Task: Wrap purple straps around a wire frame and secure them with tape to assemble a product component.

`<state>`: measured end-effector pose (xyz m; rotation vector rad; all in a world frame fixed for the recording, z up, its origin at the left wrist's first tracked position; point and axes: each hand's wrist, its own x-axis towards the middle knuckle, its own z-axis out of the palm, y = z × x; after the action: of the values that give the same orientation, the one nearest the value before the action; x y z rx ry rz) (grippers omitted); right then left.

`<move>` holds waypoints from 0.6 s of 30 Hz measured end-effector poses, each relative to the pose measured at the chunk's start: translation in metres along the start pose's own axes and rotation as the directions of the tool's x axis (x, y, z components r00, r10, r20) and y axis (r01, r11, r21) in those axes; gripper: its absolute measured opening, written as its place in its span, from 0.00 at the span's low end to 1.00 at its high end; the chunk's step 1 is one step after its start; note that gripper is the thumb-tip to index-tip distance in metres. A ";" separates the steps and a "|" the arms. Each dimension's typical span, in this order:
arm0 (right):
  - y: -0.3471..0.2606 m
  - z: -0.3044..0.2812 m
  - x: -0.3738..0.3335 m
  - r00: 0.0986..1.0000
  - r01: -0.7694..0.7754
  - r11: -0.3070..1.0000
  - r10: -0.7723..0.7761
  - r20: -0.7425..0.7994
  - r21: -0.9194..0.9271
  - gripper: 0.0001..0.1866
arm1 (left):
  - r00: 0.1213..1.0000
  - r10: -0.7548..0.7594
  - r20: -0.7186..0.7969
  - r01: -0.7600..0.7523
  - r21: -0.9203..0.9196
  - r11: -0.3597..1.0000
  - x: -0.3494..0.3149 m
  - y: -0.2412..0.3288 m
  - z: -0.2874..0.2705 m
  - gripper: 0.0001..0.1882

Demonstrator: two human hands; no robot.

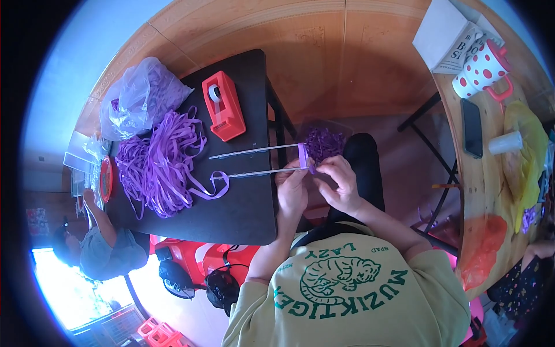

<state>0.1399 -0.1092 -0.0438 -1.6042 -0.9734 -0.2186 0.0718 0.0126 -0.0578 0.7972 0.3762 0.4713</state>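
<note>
Two thin metal rods [254, 152] lie side by side and reach past the right edge of the black table. A purple ribbon [302, 156] is looped across their ends, and a small tail of it hangs between my hands. My left hand [293, 188] pinches the ribbon at the end of the nearer rod. Just right of it, my right hand [341, 182] has its thumb and forefinger at the ribbon's tail; the tips partly hide what they grip. From the nearer rod the ribbon curls back leftward to a large heap of purple ribbon [167, 168] on the table.
A red tape dispenser [224, 107] and a stuffed plastic bag [141, 98] stand on the black table [231, 214]. Below its right side sits a container of purple pieces [325, 143]. A wooden table [445, 133] at right holds a phone [472, 128] and dotted mug [481, 69]. Other people sit at both sides.
</note>
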 end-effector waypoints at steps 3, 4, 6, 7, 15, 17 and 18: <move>0.003 0.009 0.000 0.999 -0.014 0.999 0.016 -0.042 0.032 0.13 | 0.999 0.033 0.016 -0.033 -0.016 0.999 -0.002 0.001 0.002 0.07; 0.004 0.011 0.000 0.997 -0.056 0.996 0.059 -0.045 0.065 0.13 | 0.999 0.037 0.015 -0.037 -0.017 0.999 -0.002 0.001 0.002 0.07; 0.005 0.013 -0.002 0.994 -0.095 0.991 0.099 -0.044 0.099 0.12 | 0.999 0.028 0.035 -0.029 0.009 1.000 -0.004 0.002 0.003 0.06; 0.003 0.013 -0.001 0.994 -0.098 0.988 0.102 -0.027 0.118 0.11 | 0.999 0.032 0.033 -0.032 0.007 0.999 -0.005 0.001 0.002 0.06; -0.005 0.005 -0.005 0.992 -0.120 0.983 0.112 0.060 0.142 0.10 | 0.992 0.070 -0.101 -0.053 0.165 0.985 -0.026 0.001 0.010 0.05; -0.007 0.003 -0.006 0.993 -0.091 0.986 0.079 0.090 0.140 0.11 | 0.990 0.081 -0.117 -0.057 0.196 0.979 -0.029 0.004 0.013 0.05; -0.006 0.002 -0.006 0.993 -0.091 0.986 0.079 0.092 0.141 0.11 | 0.987 0.091 -0.129 -0.060 0.228 0.972 -0.030 0.006 0.015 0.05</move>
<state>0.1312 -0.1099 -0.0436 -1.5273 -0.9621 -0.0187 0.0525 -0.0088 -0.0391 1.0030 0.5358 0.5641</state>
